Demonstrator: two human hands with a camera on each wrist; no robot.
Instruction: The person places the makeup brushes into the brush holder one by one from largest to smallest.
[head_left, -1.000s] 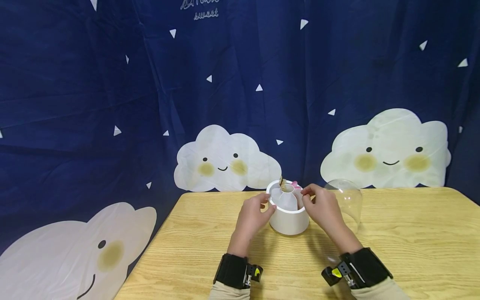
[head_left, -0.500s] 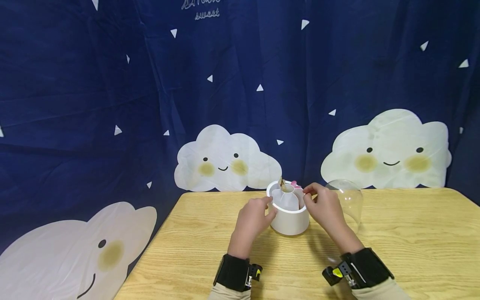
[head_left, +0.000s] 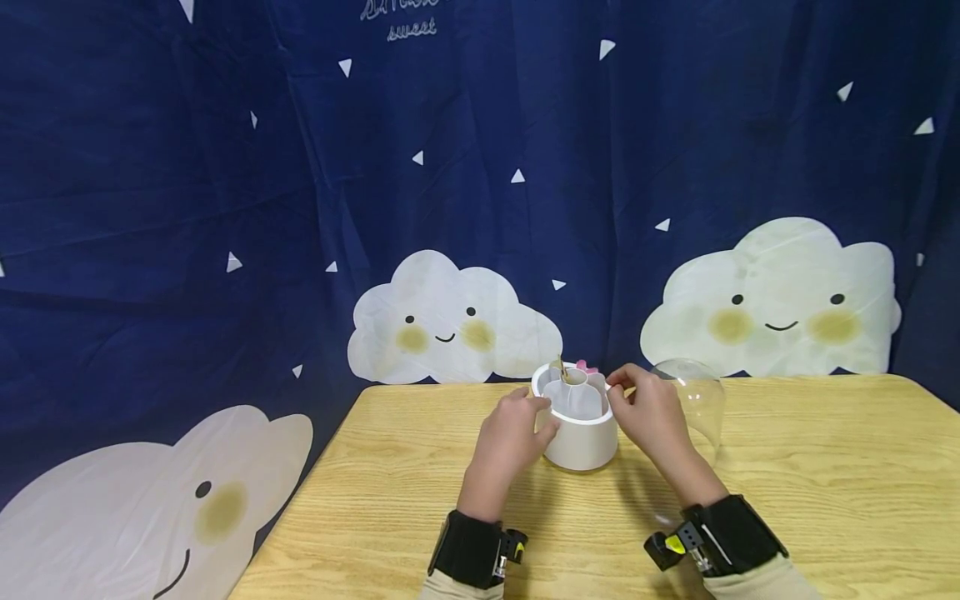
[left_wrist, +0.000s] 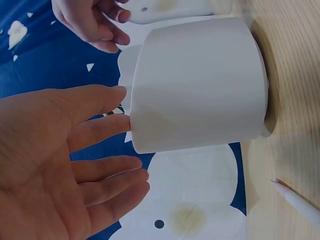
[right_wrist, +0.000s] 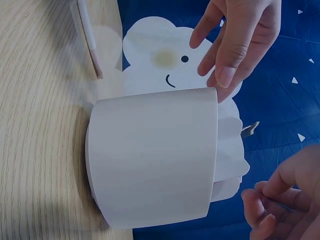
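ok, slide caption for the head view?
Left grip and right grip flank a round white container on a pale wooden table, a transparent dome to the right.

"where could a hand pass?"
"over the table (head_left: 405, 475) left of the left hand (head_left: 510, 432), or right of the clear dome (head_left: 705, 408)."
"and between the hands?"
"the white pot (head_left: 579, 443) blocks that, and the dome stands just beside the right hand (head_left: 648, 414)."
"behind?"
"the blue curtain (head_left: 465, 200) hangs across the table's far side."
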